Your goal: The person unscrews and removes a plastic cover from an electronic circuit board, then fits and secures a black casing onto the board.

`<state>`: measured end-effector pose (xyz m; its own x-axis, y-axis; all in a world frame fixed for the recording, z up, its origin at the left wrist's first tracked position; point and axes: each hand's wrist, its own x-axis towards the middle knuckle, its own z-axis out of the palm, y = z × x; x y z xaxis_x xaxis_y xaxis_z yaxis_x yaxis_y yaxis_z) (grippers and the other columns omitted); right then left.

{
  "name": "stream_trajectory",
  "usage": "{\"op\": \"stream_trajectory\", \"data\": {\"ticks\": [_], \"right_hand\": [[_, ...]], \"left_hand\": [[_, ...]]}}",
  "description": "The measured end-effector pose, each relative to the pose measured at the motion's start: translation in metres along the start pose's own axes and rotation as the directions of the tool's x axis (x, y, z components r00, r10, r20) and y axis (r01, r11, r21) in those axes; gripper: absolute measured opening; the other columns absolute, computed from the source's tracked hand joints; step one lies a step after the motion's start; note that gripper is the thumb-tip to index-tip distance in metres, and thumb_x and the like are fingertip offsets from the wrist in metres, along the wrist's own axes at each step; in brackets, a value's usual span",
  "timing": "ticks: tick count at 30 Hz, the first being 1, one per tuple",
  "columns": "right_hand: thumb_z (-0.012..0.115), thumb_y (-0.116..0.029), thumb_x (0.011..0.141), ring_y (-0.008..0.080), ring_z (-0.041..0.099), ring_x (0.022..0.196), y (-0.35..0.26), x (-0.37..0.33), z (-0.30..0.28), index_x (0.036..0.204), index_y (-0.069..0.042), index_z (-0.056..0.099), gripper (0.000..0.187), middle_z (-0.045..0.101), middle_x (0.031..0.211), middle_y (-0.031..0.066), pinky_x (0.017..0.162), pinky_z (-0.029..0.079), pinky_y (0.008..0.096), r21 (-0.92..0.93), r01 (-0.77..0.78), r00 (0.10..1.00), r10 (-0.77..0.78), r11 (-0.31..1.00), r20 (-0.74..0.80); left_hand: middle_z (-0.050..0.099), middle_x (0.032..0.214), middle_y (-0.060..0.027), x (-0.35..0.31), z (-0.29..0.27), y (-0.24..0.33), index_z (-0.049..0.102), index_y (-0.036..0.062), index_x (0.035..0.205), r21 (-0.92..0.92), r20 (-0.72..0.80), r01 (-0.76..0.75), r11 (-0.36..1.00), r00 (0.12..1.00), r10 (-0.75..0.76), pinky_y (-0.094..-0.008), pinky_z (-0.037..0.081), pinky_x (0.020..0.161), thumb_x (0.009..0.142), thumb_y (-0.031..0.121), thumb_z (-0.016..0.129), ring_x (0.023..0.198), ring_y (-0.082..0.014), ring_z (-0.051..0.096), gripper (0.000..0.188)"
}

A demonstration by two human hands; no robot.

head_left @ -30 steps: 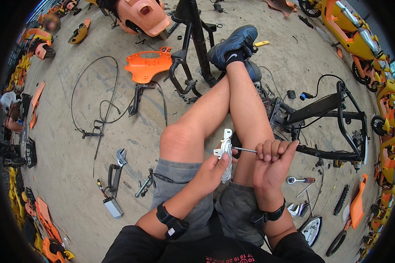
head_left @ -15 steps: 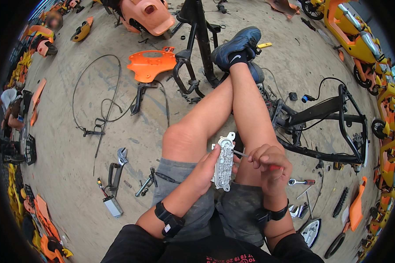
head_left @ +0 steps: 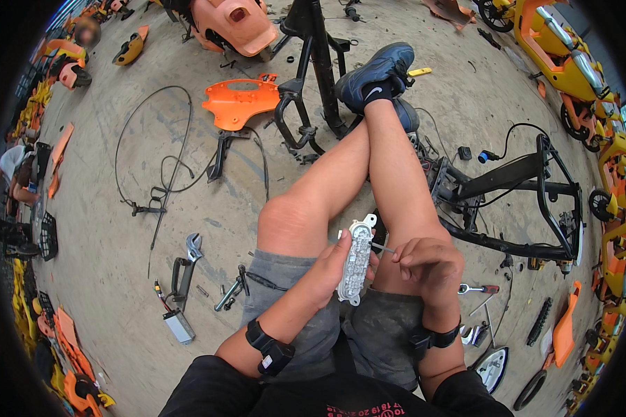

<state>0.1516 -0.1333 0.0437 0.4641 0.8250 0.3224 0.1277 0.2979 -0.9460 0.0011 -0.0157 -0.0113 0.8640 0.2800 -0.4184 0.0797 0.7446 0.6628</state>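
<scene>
An oval white lamp unit [head_left: 357, 261] with a clear, ribbed face and mounting tabs at its ends stands tilted above my lap. My left hand [head_left: 329, 267] grips it, thumb along the near-left edge and fingertips showing at the right edge. A thin screwdriver [head_left: 382, 247] points at the lamp's right side, its tip hidden at or behind the edge. The fingers of my right hand [head_left: 432, 270] are closed around the screwdriver, and its handle is hidden by the palm.
On the floor at left lie an adjustable wrench [head_left: 193, 247], a silver box with wires [head_left: 179, 326] and a looped cable [head_left: 167, 182]. A ratchet [head_left: 480, 288] lies at right, below a black frame [head_left: 528, 181]. Ahead are an orange panel [head_left: 240, 103] and another black frame [head_left: 318, 69].
My right hand has turned, its back now showing more and covering the red handle. The lamp has shifted slightly in my left hand. A person at far left has moved a little.
</scene>
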Motion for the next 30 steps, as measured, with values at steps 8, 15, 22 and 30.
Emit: {"op": "stream_trajectory", "data": {"ticks": [8, 15, 22, 30], "right_hand": [[0.029, -0.057, 0.101, 0.0143, 0.042, 0.047, 0.007, 0.006, 0.022, 0.061, -0.009, 0.043, 0.064, 0.039, 0.054, 0.0001, 0.06, 0.045, 0.0346, 0.194, 0.112, 0.97, -0.066, 0.975, -0.233], [0.03, -0.053, 0.103, 0.0136, 0.035, 0.049, 0.004, 0.008, 0.034, 0.066, -0.011, 0.037, 0.056, 0.03, 0.055, -0.0008, 0.064, 0.042, 0.034, 0.412, 0.048, 0.833, 0.191, 0.91, -0.519], [0.035, -0.051, 0.103, 0.014, 0.035, 0.053, 0.003, 0.011, 0.027, 0.07, -0.011, 0.037, 0.052, 0.03, 0.057, -0.001, 0.069, 0.043, 0.0355, 0.609, 0.038, 0.706, 0.41, 0.793, -0.578], [0.041, -0.051, 0.101, 0.0179, 0.048, 0.079, 0.018, 0.004, 0.026, 0.11, -0.009, 0.047, 0.043, 0.042, 0.079, 0.0017, 0.085, 0.046, 0.0403, 0.526, 0.109, 0.884, 0.16, 0.844, -0.44]], "left_hand": [[0.063, 0.097, -0.0055, -0.001, 0.006, -0.01, 0.042, 0.0017, 0.139, 0.173, -0.073, -0.212, 0.962, 0.971, 0.228, -0.0262, 0.051, 0.073, 0.103, 0.055, 0.029, 0.084, -0.0134, 0.062, 0.066], [0.062, 0.108, -0.0068, -0.004, 0.006, -0.012, 0.049, 0.0, 0.13, 0.393, -0.052, -0.248, 0.885, 0.955, 0.291, -0.0258, 0.048, 0.08, 0.103, 0.052, 0.034, 0.092, -0.0115, 0.059, 0.061], [0.063, 0.112, -0.0076, 0.001, 0.013, -0.018, 0.05, -0.0003, 0.128, 0.602, -0.019, -0.39, 0.697, 0.865, 0.501, -0.0267, 0.047, 0.085, 0.104, 0.044, 0.039, 0.097, -0.0117, 0.059, 0.051], [0.064, 0.104, -0.0095, -0.003, 0.003, 0.006, 0.045, 0.0038, 0.137, -0.059, -0.064, -0.079, 0.995, 0.995, 0.075, -0.0294, 0.054, 0.077, 0.106, 0.04, 0.033, 0.089, -0.0174, 0.066, 0.049]]}}
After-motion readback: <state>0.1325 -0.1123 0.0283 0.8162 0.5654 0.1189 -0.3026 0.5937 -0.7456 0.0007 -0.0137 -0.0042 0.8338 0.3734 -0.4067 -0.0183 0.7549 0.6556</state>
